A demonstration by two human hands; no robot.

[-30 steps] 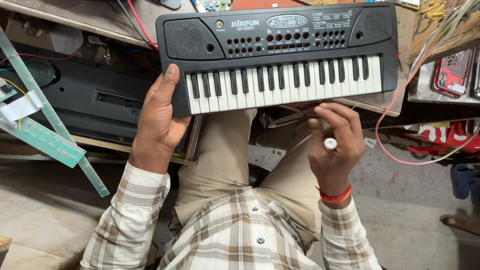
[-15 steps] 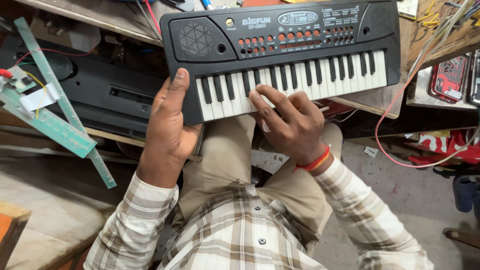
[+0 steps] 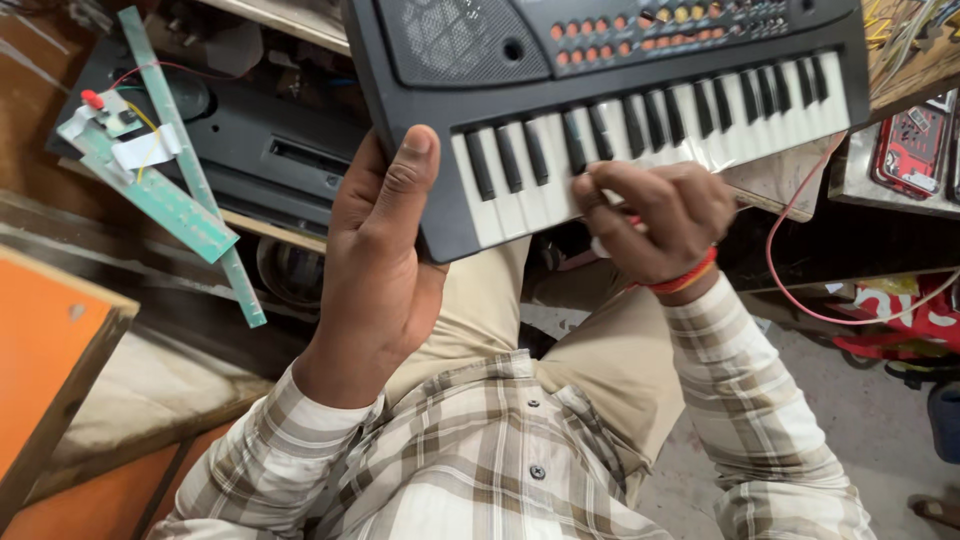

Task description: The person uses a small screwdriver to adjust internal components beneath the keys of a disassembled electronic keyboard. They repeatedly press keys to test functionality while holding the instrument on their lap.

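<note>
Two hands at work: left hand [image 3: 375,245] still clamping the black plastic toy keyboard [image 3: 600,100] at its seven o'clock corner, right hand [image 3: 655,220], fingers curled around a small white-tipped tool, slid leftward onto lower keys.

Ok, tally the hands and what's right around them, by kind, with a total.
Black toy keyboard: 1
Hands: 2 (left hand gripping the keyboard's end, right hand at the keys)
Small white-tipped tool in the right hand: 1
Green circuit boards: 2
Red wire: 1
Total: 7
</note>
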